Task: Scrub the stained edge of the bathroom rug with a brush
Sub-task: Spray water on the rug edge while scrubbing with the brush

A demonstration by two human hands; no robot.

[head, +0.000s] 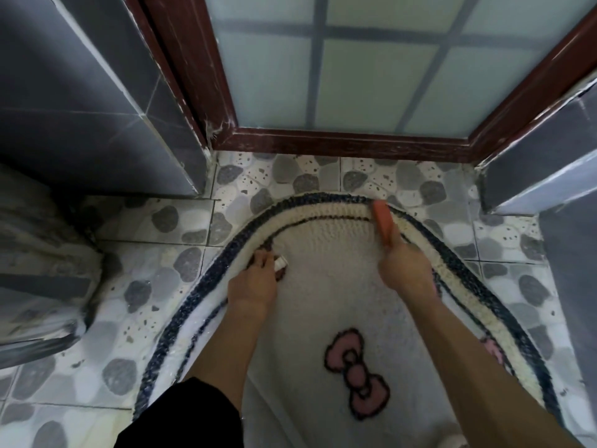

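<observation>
Pebble-patterned floor tiles [155, 221] carry an oval white bathroom rug [323, 286] with a dark blue border. At its far curved edge, right of centre, a blurred orange brush [384, 223] lies across the cream band. The right hand [405, 270] has its fingers wrapped round the handle. The left hand [253, 286] rests on the rug's left side, a small white object [280, 262] at its fingertips; whether they pinch it I cannot tell. Beyond stands a frosted-glass door [355, 76].

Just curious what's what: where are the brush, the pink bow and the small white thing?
brush [385, 223], head view, orange back.
pink bow [357, 371], head view, middle knot.
small white thing [280, 262], head view, its exposed end.
</observation>
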